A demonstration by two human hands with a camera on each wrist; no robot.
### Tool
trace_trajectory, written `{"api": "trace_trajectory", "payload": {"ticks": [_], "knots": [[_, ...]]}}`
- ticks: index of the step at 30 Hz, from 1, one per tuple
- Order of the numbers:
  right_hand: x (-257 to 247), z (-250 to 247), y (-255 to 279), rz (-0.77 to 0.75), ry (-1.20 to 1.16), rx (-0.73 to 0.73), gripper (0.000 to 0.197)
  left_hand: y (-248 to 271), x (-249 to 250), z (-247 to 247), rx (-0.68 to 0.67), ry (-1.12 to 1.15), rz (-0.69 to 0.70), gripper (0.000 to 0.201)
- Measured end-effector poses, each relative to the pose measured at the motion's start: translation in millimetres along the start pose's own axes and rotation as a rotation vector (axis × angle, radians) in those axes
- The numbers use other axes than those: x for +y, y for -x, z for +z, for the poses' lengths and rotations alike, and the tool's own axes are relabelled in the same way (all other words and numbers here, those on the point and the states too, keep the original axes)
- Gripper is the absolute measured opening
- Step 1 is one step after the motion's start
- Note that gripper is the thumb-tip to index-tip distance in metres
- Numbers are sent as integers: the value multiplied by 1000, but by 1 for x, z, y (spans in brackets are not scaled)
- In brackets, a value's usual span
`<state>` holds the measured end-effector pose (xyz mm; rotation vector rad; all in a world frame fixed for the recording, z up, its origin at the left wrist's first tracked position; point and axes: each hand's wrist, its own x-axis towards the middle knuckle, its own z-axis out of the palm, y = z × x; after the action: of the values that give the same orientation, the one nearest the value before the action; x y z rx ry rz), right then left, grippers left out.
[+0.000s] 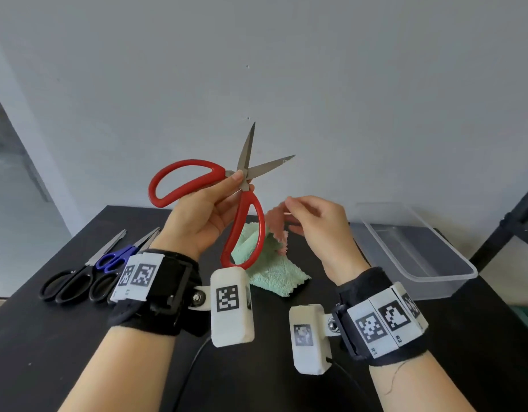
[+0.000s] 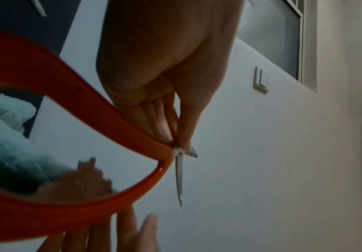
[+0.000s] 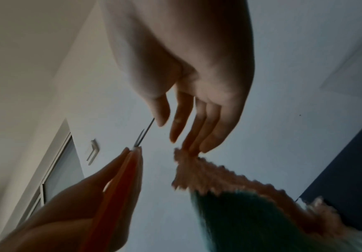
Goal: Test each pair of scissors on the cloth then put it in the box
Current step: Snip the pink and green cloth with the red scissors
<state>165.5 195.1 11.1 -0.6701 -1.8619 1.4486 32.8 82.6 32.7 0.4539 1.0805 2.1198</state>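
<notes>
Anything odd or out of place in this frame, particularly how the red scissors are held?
Yes: the left hand pinches the red scissors at the pivot, blades open, both handle loops empty. The right hand lifts the cloth by one corner.

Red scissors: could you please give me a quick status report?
Left hand pinches red scissors at pivot, blades open, raised. Right hand lifts pink-and-green cloth by its corner. Box empty. Nothing between blades and cloth.
</notes>
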Motion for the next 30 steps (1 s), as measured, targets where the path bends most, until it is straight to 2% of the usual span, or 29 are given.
{"api": "trace_trajectory", "payload": {"ticks": [3,7,12,15,17,20,22,24,30], "knots": [[-17,4,23,70,-139,-131,31,10,2,3,2,-15,4,23],[-26,10,45,72,-74,-256,24,24,3,7,-5,-53,23,25],[-34,9,61,49,-110,-211,16,46,7,9,-42,-113,57,20],[-38,4,69,40,-112,-209,16,56,9,2,-89,-119,25,37],[-41,1,74,36,-104,-203,14,60,10,-5,-49,-74,32,43],[-43,-5,78,50,-118,-177,12,63,13,-20,77,92,129,37],[-42,-9,80,56,-111,-166,13,63,15,-28,113,140,167,24],[-41,-11,82,66,-104,-146,14,65,14,-30,117,64,163,13],[-40,-14,81,123,-226,-76,16,74,4,-23,41,-150,105,10]]}}
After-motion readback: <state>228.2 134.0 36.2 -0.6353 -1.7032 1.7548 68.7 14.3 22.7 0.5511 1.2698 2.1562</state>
